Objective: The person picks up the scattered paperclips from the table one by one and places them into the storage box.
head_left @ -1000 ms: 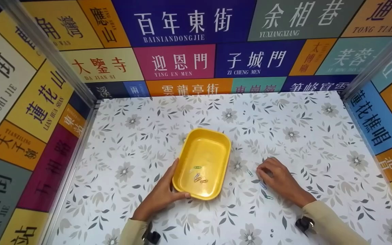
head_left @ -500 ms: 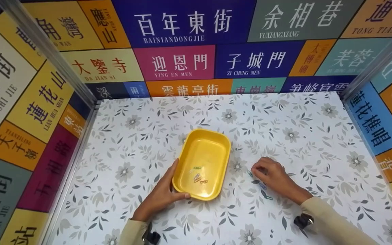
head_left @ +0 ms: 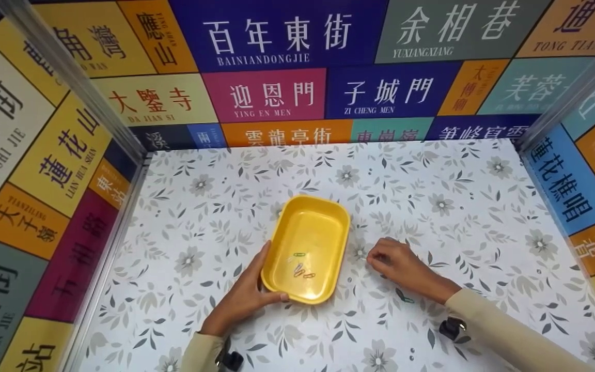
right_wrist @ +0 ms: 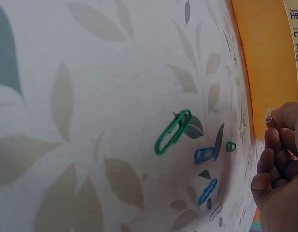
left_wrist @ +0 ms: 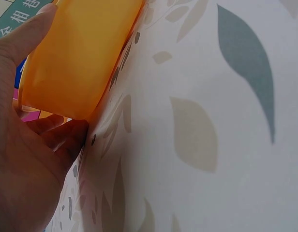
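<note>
Holding the yellow tray (head_left: 308,227) steady with our left hand (head_left: 243,297), thumb over the near rim, fingers along its outer wall. Right hand (head_left: 398,266) sits just right of the tray, fingers curled; wrist view shows a pale paper clip (right_wrist: 269,114) pinched at the fingertips. Tray already has a few clips (head_left: 300,266) in it. More lie loose on the table (head_left: 432,170): a green clip (right_wrist: 173,131) and blue clips (right_wrist: 205,169) near that hand. Looks like the carry step; next move calls for a short shift left over the rim, then release.
</note>
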The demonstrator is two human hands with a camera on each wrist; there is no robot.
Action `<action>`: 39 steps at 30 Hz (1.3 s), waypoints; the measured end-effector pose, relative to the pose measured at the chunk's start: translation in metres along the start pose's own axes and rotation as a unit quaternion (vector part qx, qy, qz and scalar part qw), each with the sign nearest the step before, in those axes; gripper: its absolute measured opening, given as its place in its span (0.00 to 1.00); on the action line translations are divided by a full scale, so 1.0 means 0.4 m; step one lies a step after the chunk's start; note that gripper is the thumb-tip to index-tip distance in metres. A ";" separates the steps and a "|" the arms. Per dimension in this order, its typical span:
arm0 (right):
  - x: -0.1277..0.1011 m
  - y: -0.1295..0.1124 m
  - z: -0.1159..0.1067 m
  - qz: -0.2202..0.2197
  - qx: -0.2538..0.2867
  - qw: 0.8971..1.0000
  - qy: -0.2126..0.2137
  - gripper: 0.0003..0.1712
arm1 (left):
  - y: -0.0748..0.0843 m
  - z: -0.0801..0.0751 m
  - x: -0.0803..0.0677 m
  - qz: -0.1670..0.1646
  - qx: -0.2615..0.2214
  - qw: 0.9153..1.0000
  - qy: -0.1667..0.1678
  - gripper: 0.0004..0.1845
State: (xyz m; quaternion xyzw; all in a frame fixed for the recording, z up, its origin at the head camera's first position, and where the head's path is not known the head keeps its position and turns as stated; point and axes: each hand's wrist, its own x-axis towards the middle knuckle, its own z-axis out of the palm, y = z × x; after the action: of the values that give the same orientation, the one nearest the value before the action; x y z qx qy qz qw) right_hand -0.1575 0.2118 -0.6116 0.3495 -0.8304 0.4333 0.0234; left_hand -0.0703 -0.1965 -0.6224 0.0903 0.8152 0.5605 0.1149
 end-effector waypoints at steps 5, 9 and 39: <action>0.021 -0.014 -0.003 0.006 -0.010 1.000 -0.020 0.07 | 0.001 0.001 0.000 -0.003 0.000 1.000 0.001 0.73; 0.035 -0.022 -0.005 0.006 -0.015 0.999 -0.033 0.05 | 0.002 0.001 0.001 0.002 -0.008 1.000 -0.002 0.73; 0.125 -0.080 -0.007 0.018 -0.017 0.995 -0.099 0.02 | -0.006 0.000 0.000 0.008 -0.015 1.000 0.006 0.73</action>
State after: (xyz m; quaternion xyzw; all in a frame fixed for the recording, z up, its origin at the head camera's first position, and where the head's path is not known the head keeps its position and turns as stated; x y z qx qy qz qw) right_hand -0.1765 0.1735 -0.5702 0.3751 -0.8420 0.3830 -0.0609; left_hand -0.0702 -0.1973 -0.6246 0.0919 0.8065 0.5741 0.1073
